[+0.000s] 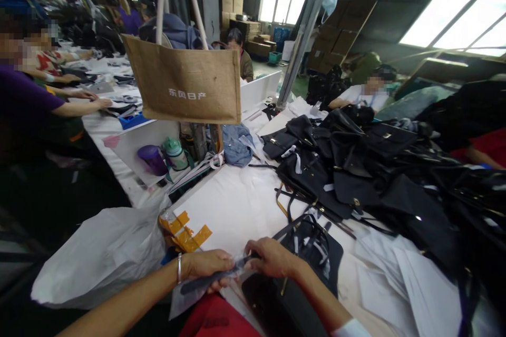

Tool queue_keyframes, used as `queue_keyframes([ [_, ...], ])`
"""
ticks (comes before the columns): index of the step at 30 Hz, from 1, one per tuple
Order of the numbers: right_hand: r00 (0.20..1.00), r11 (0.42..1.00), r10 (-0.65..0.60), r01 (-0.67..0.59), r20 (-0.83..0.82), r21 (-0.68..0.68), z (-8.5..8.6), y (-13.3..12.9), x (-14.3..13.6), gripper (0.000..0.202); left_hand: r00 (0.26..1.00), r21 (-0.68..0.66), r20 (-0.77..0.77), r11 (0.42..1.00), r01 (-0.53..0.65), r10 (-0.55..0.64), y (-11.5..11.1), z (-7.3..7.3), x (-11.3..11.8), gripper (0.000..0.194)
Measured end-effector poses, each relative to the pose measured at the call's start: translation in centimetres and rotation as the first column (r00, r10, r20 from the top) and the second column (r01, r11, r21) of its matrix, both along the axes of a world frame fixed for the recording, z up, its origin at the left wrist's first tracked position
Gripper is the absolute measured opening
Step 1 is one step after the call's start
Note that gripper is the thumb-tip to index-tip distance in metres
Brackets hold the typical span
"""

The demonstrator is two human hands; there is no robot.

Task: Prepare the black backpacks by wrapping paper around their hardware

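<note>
From here I see the left hand (207, 268), palm turned inward, pinching a dark strap (205, 280) in clear plastic over the person's lap; the right hand (271, 258) arches over its far end, fingers curled, thumb pressed to the plastic.

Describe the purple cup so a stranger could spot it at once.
Find the big tan bag with white lettering, upper left of centre. Just below its left half, by a low white panel, are two drink containers side by side. The cup is the purple one on the left; its neighbour, the bottle, has a green top.
</note>
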State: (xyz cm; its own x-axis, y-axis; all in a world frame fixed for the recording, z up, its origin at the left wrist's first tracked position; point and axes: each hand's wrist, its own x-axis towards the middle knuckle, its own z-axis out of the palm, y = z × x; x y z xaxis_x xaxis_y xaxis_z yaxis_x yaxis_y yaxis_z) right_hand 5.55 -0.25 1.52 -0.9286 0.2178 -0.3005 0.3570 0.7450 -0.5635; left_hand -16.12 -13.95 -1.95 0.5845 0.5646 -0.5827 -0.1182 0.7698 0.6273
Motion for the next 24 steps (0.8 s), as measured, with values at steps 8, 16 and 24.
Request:
queue_keyframes([
  [8, 0.997, 0.996, -0.057, 0.053, 0.058, 0.068, -2.1, 3.0, 0.1, 0.023, 0.993, 0.01, -0.099, 0.998, 0.07, -0.069, 3.7, -0.3, -1.2, 0.058],
  [16, 0.981, 0.981, -0.191, 0.189, 0.033, 0.048, -3.7, 6.6, 1.5, 0.025, 0.975, -0.023, -0.183, 0.992, 0.125, -0.127, 8.4, -0.9, -0.8, 0.058],
  [24, 0.981, 0.981, -0.189, 0.187, -0.038, -0.058, -4.3, 8.6, 2.0, 0.036, 0.934, -0.065, -0.27, 0.972, 0.225, -0.234, 12.5, -1.5, -0.1, 0.062],
])
